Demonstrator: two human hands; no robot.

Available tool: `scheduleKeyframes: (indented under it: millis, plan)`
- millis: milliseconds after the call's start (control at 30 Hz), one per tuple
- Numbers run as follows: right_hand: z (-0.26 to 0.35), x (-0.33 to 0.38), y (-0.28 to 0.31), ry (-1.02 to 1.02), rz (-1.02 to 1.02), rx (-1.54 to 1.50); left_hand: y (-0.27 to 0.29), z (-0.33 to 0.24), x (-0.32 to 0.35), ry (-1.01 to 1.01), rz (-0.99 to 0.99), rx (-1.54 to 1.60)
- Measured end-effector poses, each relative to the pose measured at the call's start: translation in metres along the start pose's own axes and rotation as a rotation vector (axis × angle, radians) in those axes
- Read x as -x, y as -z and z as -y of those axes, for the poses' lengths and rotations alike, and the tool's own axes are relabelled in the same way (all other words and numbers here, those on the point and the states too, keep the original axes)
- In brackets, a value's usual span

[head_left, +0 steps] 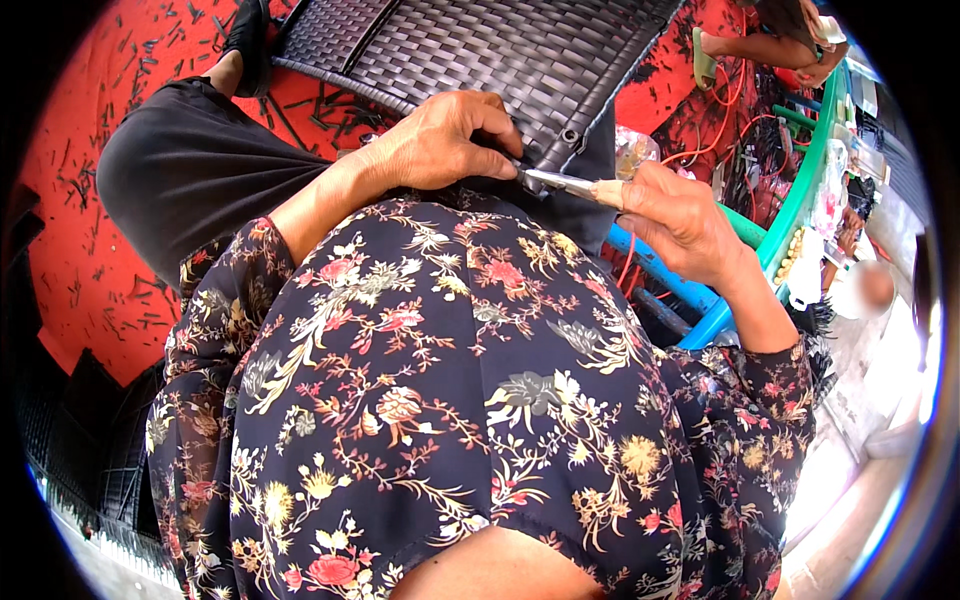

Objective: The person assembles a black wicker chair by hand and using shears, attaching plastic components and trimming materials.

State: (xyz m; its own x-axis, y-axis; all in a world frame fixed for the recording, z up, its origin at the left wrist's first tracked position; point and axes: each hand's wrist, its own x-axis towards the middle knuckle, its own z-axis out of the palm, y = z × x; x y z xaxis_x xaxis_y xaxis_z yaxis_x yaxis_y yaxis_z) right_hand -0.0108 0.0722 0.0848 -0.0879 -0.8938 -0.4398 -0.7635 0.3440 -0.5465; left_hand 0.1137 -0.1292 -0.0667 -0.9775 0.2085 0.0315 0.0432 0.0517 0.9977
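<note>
A dark woven panel [480,55] of flat plastic strips rests across my lap, its near corner between my hands. My left hand [445,140] is closed at that edge, thumb and fingers pressed together over something small and dark that is mostly hidden. My right hand [680,220] grips a narrow, silvery metal blade [560,183]; its handle is hidden in my fingers. The blade's tip reaches the panel's edge, right beside my left fingertips. A round dark fitting [571,137] sits at the panel's corner.
Red floor covering [85,230] with scattered dark strip scraps lies to the left. On the right stand a green curved rail [805,200] and a blue tube [670,275], with orange cords [725,115] beyond. Another person's leg [750,50] shows at the upper right. Someone else sits farther right.
</note>
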Motion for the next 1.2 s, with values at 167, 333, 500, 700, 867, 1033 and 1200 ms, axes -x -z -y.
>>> scheduleKeyframes:
  millis: [167,333,500,700,867,1033,1200]
  plan:
    - [-0.004,0.001,-0.004,-0.009,-0.01,-0.001,0.0,0.004,-0.004,0.008,0.009,0.036]
    - [0.001,-0.008,-0.002,-0.037,0.002,0.081,0.007,0.003,-0.007,0.039,0.037,0.011]
    - [0.01,-0.005,0.005,-0.026,0.01,0.189,0.008,0.004,-0.008,0.039,0.039,0.031]
    - [0.012,0.006,0.007,-0.311,-0.117,-0.251,0.006,0.006,-0.005,0.042,0.023,0.035]
    - [0.029,-0.01,-0.031,-0.54,-0.335,-0.98,0.005,0.006,-0.008,0.025,0.032,0.019]
    - [0.027,-0.025,-0.066,-0.485,-0.611,-1.045,0.005,0.003,-0.006,0.027,0.015,0.019]
    - [0.032,-0.036,-0.083,-0.344,-0.712,-1.041,0.003,0.003,-0.001,-0.035,-0.033,-0.033]
